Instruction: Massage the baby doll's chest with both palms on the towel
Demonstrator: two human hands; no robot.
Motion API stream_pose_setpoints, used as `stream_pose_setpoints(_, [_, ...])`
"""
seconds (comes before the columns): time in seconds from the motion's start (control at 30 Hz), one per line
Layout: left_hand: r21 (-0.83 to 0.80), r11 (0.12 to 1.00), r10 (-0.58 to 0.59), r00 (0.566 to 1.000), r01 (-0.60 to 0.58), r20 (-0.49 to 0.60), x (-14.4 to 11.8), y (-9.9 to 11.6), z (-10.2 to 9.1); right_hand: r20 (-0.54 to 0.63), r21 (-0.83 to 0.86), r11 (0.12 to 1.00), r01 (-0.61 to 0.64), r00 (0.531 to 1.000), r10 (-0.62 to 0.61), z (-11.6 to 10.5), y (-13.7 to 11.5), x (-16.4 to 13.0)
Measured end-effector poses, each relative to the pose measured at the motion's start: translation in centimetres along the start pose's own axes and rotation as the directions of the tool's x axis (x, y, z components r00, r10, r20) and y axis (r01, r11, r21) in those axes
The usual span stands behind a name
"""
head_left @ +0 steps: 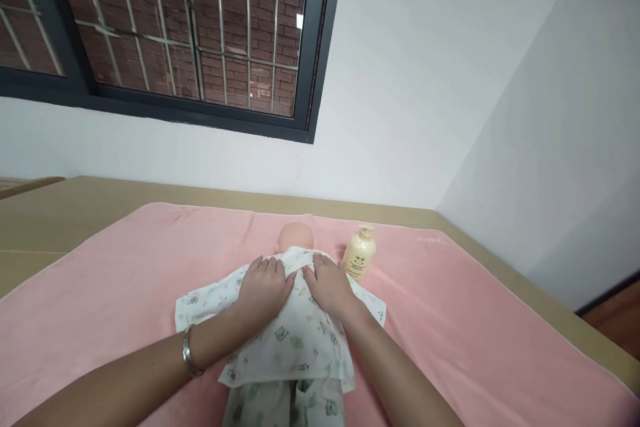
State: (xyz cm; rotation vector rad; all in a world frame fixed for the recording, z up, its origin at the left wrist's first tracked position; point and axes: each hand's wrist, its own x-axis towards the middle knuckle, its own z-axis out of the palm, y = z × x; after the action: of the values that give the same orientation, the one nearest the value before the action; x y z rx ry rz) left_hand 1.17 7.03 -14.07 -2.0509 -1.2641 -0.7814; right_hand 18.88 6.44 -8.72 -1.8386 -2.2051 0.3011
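A baby doll (296, 239) lies on a pink blanket (125, 280), head pointing away from me, dressed in a white printed garment (295, 340). My left hand (264, 288) rests flat on the doll's upper body on the left side, fingers spread. Beside it, my right hand (327, 285) lies flat on the right side of the chest. Both palms press on the cloth and neither grips anything. A metal bracelet (189, 351) circles my left wrist.
A cream pump bottle (359, 253) stands upright on the blanket just right of the doll's head. The blanket covers a tan surface (75, 207) against a white wall, with a barred window (175, 33) above.
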Motion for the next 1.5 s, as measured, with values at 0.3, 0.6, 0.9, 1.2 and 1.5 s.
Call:
stream_pose_setpoints(0.3, [-0.02,0.999,-0.042,0.99,0.045,0.132,1.0,0.4,-1.2,-0.03,-0.005,1.0,-0.006,1.0,0.006,0.1,-0.2,-0.3])
stream_pose_setpoints(0.6, [-0.131,0.988,-0.051,0.974,0.081,0.222,1.4,0.4,-2.1,-0.093,0.035,0.999,0.001,0.996,0.002,0.6,0.3,-0.4])
stream_pose_setpoints(0.9, [-0.116,0.989,-0.055,0.964,0.088,0.261,1.3,0.5,-2.2,-0.123,0.032,0.999,0.002,0.992,0.002,1.0,0.6,-0.4])
stream_pose_setpoints(1.2, [-0.067,0.995,-0.053,0.971,0.071,0.231,1.0,0.6,-2.1,-0.116,0.011,1.0,-0.009,0.993,0.01,0.9,0.2,-0.8])
stream_pose_setpoints(1.5, [-0.11,0.989,-0.069,0.964,0.1,0.256,1.1,0.4,-2.1,-0.117,-0.002,1.0,-0.005,0.993,0.005,1.0,0.2,-0.7])
